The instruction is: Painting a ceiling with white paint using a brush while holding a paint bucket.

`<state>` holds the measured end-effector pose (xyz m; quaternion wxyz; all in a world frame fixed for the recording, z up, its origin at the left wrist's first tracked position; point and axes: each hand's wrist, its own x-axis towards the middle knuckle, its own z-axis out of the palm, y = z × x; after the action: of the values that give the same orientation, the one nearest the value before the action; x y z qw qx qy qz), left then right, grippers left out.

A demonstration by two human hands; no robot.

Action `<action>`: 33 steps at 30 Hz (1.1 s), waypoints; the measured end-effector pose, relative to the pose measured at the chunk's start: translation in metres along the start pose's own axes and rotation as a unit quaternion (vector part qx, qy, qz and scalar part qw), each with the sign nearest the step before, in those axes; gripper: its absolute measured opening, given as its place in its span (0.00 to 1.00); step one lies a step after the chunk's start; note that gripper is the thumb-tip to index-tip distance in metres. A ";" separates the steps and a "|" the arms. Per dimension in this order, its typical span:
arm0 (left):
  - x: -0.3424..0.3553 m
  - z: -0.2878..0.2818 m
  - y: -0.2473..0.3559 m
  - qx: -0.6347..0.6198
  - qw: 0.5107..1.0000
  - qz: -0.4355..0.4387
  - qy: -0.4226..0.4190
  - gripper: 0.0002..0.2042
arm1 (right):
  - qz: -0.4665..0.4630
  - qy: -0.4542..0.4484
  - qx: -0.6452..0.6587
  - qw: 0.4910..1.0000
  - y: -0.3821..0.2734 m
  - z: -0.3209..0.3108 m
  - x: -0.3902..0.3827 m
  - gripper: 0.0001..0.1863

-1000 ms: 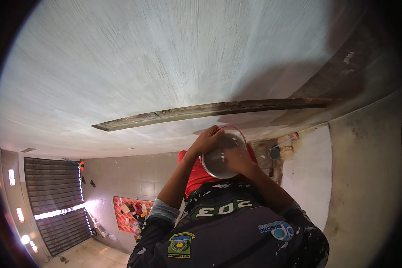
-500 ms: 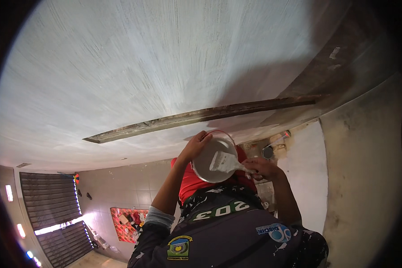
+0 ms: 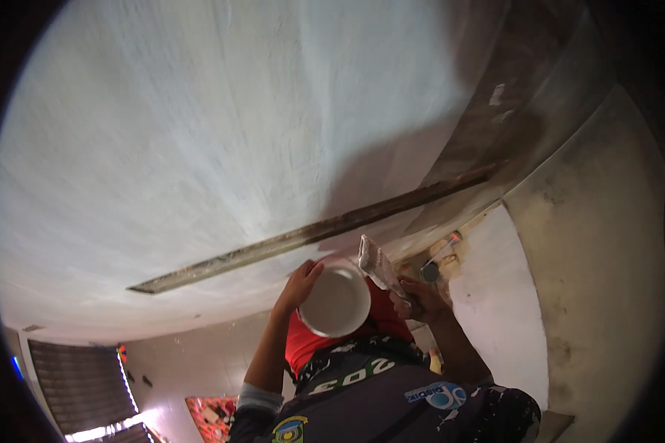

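Note:
My left hand (image 3: 301, 285) grips the rim of a round white bucket (image 3: 335, 301), which I hold in front of my red shorts. Pale paint or a similar liquid seems to lie inside it. In my right hand (image 3: 423, 299) is a wide paintbrush (image 3: 379, 267), its handle enclosed by my fingers. The brush is raised above the bucket's right side, bristles pointing up toward the wall, and it is coated in white. Ahead of both hands stands the wall (image 3: 222, 133), streaked with white over much of its face.
A long dark recessed strip (image 3: 310, 235) crosses the wall's lower part. Unpainted brownish wall (image 3: 488, 96) meets a side wall (image 3: 591, 244) at the right. On the floor at right sits a small dark container (image 3: 429, 272). A red patterned mat (image 3: 208, 415) lies at lower left near a slatted shutter (image 3: 81, 384).
The paintbrush has come up out of the bucket's opening and turned bristles-up, to the bucket's right. The view has tilted upward, so bucket and hands sit lower in it.

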<state>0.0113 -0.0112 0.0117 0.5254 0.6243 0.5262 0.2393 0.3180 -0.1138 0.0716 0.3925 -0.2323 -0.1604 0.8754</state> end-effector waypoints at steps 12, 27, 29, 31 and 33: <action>-0.004 0.003 -0.017 -0.026 1.000 -0.011 -0.014 0.22 | -0.431 0.134 -0.204 0.869 -0.156 0.154 -0.051 0.15; 0.001 0.005 -0.019 -0.028 0.999 -0.001 -0.019 0.21 | -0.741 0.257 -0.548 0.290 -0.312 0.296 -0.031 0.12; 0.003 0.004 -0.024 -0.033 0.999 -0.013 -0.021 0.21 | -0.689 0.320 -0.594 0.264 -0.317 0.300 -0.030 0.11; 0.004 0.003 -0.028 -0.054 0.998 -0.005 -0.035 0.20 | -0.683 0.327 -0.611 0.232 -0.308 0.298 -0.032 0.11; 0.003 0.002 -0.025 -0.050 0.998 -0.007 -0.031 0.20 | -0.677 0.332 -0.626 0.199 -0.296 0.295 -0.035 0.10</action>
<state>0.0038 -0.0122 -0.0127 0.5736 0.6006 0.5017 0.2421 0.3630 0.0199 0.4670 0.5782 -0.4741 -0.6074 -0.2685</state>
